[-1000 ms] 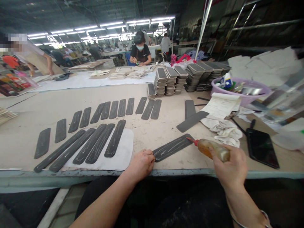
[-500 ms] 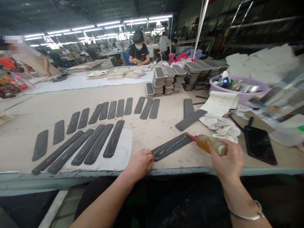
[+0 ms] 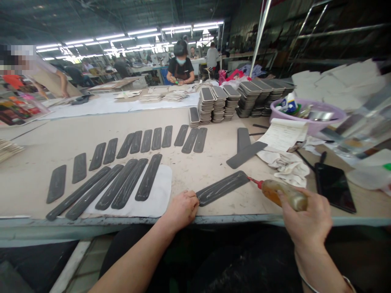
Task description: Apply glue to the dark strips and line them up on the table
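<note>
My left hand [image 3: 182,208] is closed at the near left end of a dark grey rounded strip [image 3: 224,188], its fingertips pinching that end near the table edge. Glossy, wet-looking streaks run along the strip. In my right hand [image 3: 310,221] is a squeeze bottle [image 3: 282,194] of amber liquid, lying tilted with its red nozzle pointing left. The nozzle tip is just off the strip's far right end. Several similar streaked strips [image 3: 148,177] lie to the left, some over a white sheet [image 3: 163,185]. Two plain strips [image 3: 247,155] cross each other beyond the bottle.
Stacks of grey pads [image 3: 207,106] stand at the back of the table. To the right are a purple basin [image 3: 324,126], a notepad [image 3: 282,132], a crumpled cloth [image 3: 285,165] and a black tablet-like device [image 3: 334,187]. A co-worker [image 3: 180,67] sits across the table.
My right hand has moved right with the bottle, taking the nozzle from above the strip's far end to just beyond it. My left hand stays on the near end.
</note>
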